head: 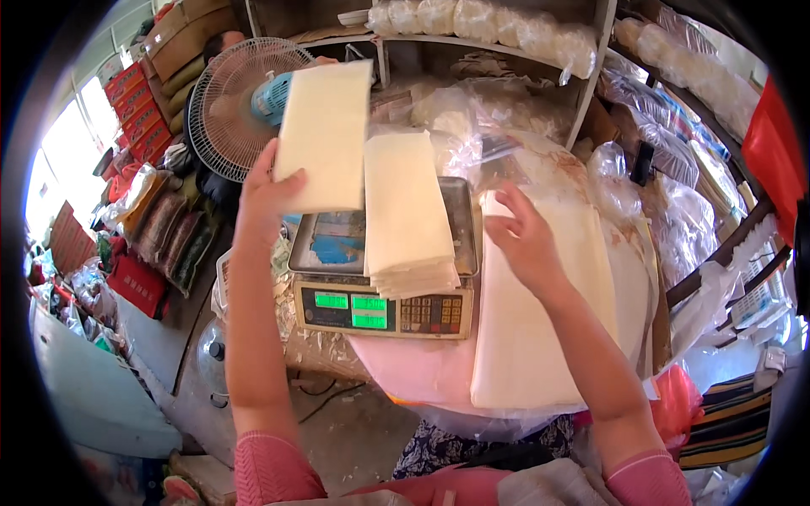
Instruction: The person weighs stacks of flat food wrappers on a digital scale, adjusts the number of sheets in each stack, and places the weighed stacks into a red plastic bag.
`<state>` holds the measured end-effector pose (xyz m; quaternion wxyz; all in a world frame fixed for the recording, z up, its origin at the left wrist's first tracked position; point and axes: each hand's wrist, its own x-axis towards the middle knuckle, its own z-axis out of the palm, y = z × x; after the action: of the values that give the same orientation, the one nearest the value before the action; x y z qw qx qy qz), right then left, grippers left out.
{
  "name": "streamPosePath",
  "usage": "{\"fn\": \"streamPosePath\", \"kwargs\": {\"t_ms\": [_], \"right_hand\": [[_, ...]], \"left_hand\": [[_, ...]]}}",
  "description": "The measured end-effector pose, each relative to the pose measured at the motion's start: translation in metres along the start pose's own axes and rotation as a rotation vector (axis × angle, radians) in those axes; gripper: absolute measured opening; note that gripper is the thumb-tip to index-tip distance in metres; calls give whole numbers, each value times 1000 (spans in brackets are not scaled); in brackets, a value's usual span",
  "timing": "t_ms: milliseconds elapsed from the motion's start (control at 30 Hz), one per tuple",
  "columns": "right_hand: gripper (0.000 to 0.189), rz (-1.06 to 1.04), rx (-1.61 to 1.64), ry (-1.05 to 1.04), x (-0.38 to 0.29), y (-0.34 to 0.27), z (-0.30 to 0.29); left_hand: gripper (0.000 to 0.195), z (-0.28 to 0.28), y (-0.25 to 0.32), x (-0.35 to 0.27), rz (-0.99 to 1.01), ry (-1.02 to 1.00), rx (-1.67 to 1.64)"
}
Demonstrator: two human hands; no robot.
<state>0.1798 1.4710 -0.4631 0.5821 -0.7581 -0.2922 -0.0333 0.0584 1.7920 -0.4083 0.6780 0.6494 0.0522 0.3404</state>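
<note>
My left hand (269,186) grips a folded stack of thin cream sheets (326,136), thumb across its front, raised above the left part of a digital scale. Another folded cream stack (408,209) lies on the scale's metal pan (468,215), its layered near end hanging over the pan's front edge. The scale's front panel (383,313) has lit green displays and a keypad. To the right, my right hand (522,243) is over the far left corner of a large pile of flat cream sheets (538,341). Its fingers are slightly bent and apart; whether they touch the pile is unclear.
A fan (237,107) stands behind the left stack, with a person partly hidden by it. Clear plastic bags (455,126) sit behind the scale, below a shelf (436,39) of bagged goods. Scraps litter the table (323,351). A glass lid (214,354) is at left.
</note>
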Motion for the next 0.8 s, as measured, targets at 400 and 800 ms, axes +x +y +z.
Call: {"fn": "streamPosePath", "kwargs": {"t_ms": [400, 800], "right_hand": [[42, 288, 44, -100, -140, 71, -122], [12, -375, -775, -650, -228, 89, -77]], "left_hand": [[41, 62, -102, -55, -95, -61, 242], [34, 143, -112, -260, 316, 35, 766]]}}
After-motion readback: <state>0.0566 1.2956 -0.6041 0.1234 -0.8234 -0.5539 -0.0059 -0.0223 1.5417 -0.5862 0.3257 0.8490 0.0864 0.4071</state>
